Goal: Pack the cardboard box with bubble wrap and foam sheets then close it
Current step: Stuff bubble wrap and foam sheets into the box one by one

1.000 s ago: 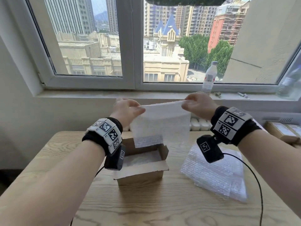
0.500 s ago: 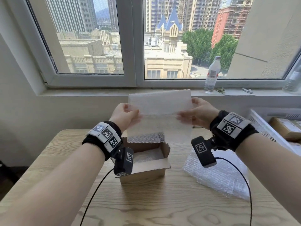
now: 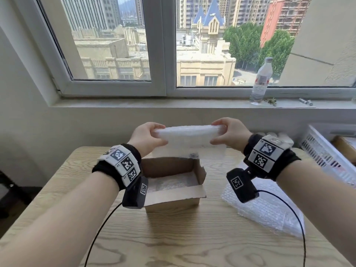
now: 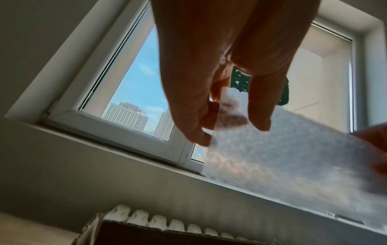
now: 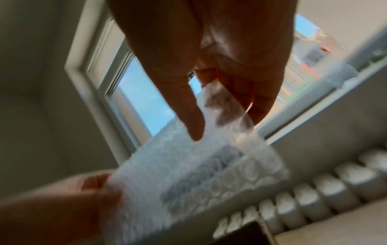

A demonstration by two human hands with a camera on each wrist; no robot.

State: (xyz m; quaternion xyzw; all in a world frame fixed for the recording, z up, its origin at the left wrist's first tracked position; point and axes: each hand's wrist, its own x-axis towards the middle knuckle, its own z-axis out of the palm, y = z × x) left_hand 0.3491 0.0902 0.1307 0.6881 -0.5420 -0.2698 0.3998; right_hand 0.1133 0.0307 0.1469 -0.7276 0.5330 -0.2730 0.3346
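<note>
A small open cardboard box (image 3: 173, 197) stands mid-table with white padding lying on its floor. Above and just behind it I hold a bubble wrap sheet (image 3: 187, 136) folded over at the top, its lower edge hanging near the box's back wall. My left hand (image 3: 149, 136) pinches the sheet's left end and my right hand (image 3: 224, 133) pinches its right end. In the left wrist view the left hand (image 4: 217, 116) has the bubble wrap sheet (image 4: 293, 162) between thumb and fingers. The right wrist view shows the right hand (image 5: 226, 109) pinching the bubble wrap sheet (image 5: 199, 174), blurred.
A pile of bubble wrap (image 3: 269, 207) lies on the wooden table (image 3: 173, 243) right of the box. A white basket (image 3: 327, 157) sits at the far right. A water bottle (image 3: 261, 80) stands on the windowsill. A radiator (image 5: 303, 197) runs under the sill.
The sheet hung full length from my hands, then its top stood up above them. Now the top is folded over and both hands sit lower, closer to the box.
</note>
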